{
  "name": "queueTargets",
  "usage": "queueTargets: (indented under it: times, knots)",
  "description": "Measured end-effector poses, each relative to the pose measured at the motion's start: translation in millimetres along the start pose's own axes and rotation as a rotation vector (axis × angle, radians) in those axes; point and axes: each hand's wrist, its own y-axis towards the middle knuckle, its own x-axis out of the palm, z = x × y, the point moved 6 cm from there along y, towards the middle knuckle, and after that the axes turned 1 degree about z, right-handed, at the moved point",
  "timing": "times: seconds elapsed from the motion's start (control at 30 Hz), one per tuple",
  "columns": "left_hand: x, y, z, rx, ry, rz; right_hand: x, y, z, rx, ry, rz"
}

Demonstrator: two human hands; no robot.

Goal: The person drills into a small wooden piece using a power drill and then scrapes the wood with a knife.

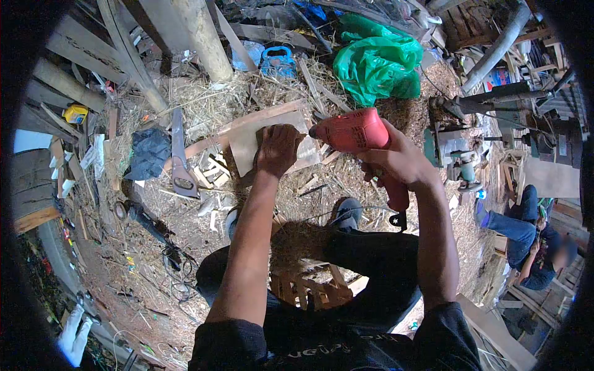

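Observation:
A red power drill (359,128) is held in my right hand (402,159), its nose pointing left. My left hand (278,149) is closed, fingers curled, just left of the drill's tip; whatever it grips is hidden under the fingers. Beneath that hand lies a flat, pale wooden board (244,143), which rests against a longer wooden plank (266,117). The drill's tip is close to my left fingers, and I cannot tell whether it touches anything.
A handsaw (179,161) and a black plastic bag (148,153) lie to the left. Ahead is a green plastic bag (380,59). An angle grinder (145,219) with a cord sits lower left. Wood scraps and shavings cover the ground. Another person (535,247) sits at the right.

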Motion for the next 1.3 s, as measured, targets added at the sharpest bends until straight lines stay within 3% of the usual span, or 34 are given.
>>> queueTargets:
  times: [0.17, 0.27, 0.47, 0.77, 1.17, 1.3]
  knots:
    - [4.9, 1.3, -1.7, -0.057, -0.021, -0.174, 2.2, 2.0, 0.6, -0.04, -0.021, -0.039]
    - [-9.8, 2.7, 2.3, 0.018, -0.023, 0.107, 2.3, 1.1, -3.3, -0.059, -0.046, -0.02]
    - [-5.4, 4.2, 1.0, -0.024, 0.005, 0.002, 4.0, -1.8, -8.0, -0.014, -0.05, -0.001]
    - [0.2, 1.4, -0.5, -0.001, 0.018, 0.021, 1.0, 7.5, 0.9, -0.082, -0.022, -0.014]
    - [-1.0, -0.3, 2.4, -0.007, 0.1, 0.013, 3.5, 3.9, -4.2, -0.012, -0.038, 0.007]
    - [2.9, -0.2, 0.1, -0.009, 0.035, -0.081, 3.3, 3.1, -3.8, 0.03, -0.036, 0.007]
